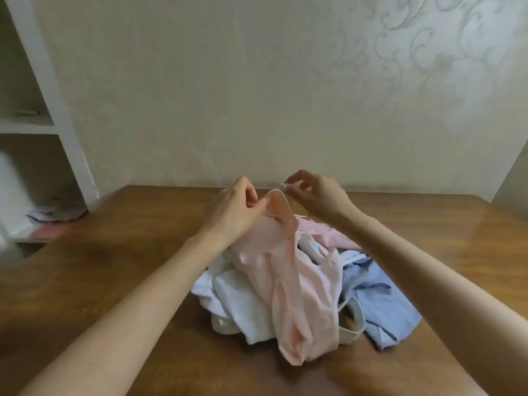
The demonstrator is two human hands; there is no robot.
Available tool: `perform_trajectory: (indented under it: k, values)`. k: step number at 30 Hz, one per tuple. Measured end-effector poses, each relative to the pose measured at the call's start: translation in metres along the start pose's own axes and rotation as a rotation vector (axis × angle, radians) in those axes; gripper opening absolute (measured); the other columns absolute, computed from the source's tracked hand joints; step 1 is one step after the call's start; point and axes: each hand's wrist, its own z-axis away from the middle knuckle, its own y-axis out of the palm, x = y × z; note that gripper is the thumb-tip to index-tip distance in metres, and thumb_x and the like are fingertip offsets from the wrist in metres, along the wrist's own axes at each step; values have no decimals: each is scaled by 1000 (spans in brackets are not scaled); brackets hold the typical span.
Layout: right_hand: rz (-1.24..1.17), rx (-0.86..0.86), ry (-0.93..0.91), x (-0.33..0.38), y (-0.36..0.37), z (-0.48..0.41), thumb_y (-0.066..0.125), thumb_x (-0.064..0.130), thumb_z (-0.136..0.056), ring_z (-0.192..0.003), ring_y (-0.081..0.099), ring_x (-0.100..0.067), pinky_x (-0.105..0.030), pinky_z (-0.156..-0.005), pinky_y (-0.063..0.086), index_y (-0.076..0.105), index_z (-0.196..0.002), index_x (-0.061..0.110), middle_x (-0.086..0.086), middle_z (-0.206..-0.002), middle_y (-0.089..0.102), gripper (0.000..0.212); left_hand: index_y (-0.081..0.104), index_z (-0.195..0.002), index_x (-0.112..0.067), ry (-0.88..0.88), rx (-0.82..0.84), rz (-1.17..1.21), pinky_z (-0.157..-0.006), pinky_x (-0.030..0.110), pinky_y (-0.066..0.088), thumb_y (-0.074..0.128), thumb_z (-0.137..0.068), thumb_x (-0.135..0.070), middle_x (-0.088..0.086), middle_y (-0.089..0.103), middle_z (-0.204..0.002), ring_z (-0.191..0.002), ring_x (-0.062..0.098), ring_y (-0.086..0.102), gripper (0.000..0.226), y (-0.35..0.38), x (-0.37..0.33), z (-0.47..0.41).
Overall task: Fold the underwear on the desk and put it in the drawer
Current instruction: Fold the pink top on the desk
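Up above the tabletop (114, 281), the left hand (234, 215) and right hand (317, 195) each pinch the pink underwear's (288, 284) waistband; it hangs below both grips onto the pile (380, 304).

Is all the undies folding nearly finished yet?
Not nearly. Nothing looks folded yet. The left hand and right hand are lifting the pink pair by its waistband. The white, blue and striped pink pieces lie crumpled on the desk. No drawer is in view.
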Motion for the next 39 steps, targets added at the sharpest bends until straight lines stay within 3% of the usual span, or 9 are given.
perform_trajectory:
  k: [6, 12, 18, 22, 25, 28, 31, 35, 39]
  values:
    - [110, 27, 130, 8, 4, 38, 54, 58, -84, -105, 61, -29, -36, -82, 45, 53, -122, 24, -6, -112, 67, 51, 49, -109, -14, -62, 241, -15, -86, 32, 45, 66, -80, -43, 3, 52, -117, -107, 20, 55, 44, -3, -3, 41]
    - [-211, 96, 371, 13, 31, 69, 64, 64, -72, -73, 69, -25, -35, -64, 56, 47, -108, 8, -6, -87, 65, 69, 48, -124, -14, -128, 226, 68, -90, 28, 42, 56, -89, -35, 5, 42, -128, -115, 20, 50, 41, -3, -11, 81]
    - [-557, 178, 480, 2, 48, 78, 69, 11, -79, -62, 55, -18, -23, -49, 43, 58, -88, 5, -8, -75, 57, 15, 56, -123, -13, -37, 491, 192, -97, 25, 41, 57, -91, -23, 5, 51, -128, -120, 15, 49, 34, -5, -7, 99]
    - [-896, 19, 364, 6, 33, 76, 69, -2, -77, -61, 57, -16, -17, -49, 47, 65, -82, 8, -5, -70, 61, 12, 35, -138, -17, -80, 283, 189, -94, 21, 35, 62, -86, -36, 3, 27, -137, -122, 14, 39, 62, -5, -6, 96]
    - [-1090, -3, 278, 17, 8, 65, 64, 0, -83, -70, 60, -20, -26, -62, 53, 65, -89, 10, -8, -79, 63, 11, 17, -143, -13, -315, 181, 377, -109, 38, 34, 69, -69, -60, 6, 27, -148, -133, 21, 34, 102, -10, -9, 78]
    - [-1315, 32, 147, 28, -25, 53, 51, -3, -90, -70, 65, -18, -27, -65, 56, 61, -97, 7, -8, -80, 66, 16, 44, -131, -25, -362, 381, 673, -99, 29, 41, 57, -74, -70, -5, 53, -132, -119, 6, 49, 74, -16, -15, 65]
    - [-1125, 50, 95, 31, -51, 42, 47, -1, -93, -70, 62, -6, -18, -64, 47, 59, -104, 0, -3, -76, 61, 16, 44, -130, -25, -252, 467, 888, -86, 7, 41, 37, -98, -41, -10, 52, -120, -110, 3, 48, 36, -20, -26, 58]
    - [-1019, 161, 113, 28, -59, 35, 47, -1, -91, -75, 60, -4, -17, -68, 44, 71, -90, 4, 8, -70, 65, 24, 58, -106, -14, -132, 406, 1303, -71, 20, 54, 48, -93, -40, -4, 72, -95, -91, 9, 67, 31, -27, -39, 46]
    - [-984, 205, 260, 17, -38, 39, 56, -1, -68, -62, 59, -17, -22, -57, 50, 58, -89, 4, -14, -80, 57, 22, 54, -115, -16, -138, 314, 1430, -75, 25, 56, 74, -73, -39, -3, 72, -91, -85, 14, 68, 52, -29, -40, 33]
